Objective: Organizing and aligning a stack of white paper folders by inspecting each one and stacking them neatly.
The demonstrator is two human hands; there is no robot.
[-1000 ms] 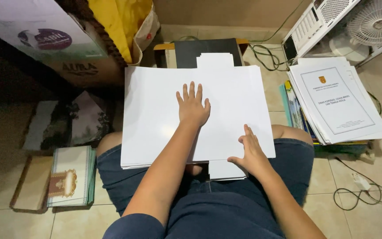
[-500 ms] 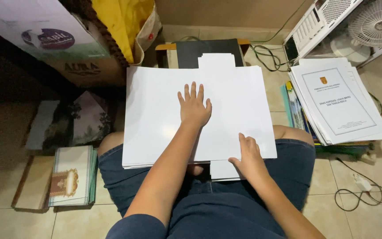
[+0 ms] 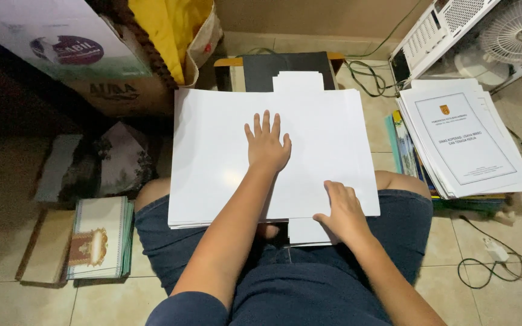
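I'm watching a white paper stack (image 3: 212,157) lying across the lap, its long axis running left to right, its far edge toward a black folder (image 3: 285,63). The left hand (image 3: 267,145) is pressing flat on top, fingers spread, gripping nothing. The right hand (image 3: 342,211) is resting at the near right edge, fingers curled over it; a true pinch I cannot tell. The sheets are looking nearly squared, though smaller sheets (image 3: 300,232) are poking out beneath.
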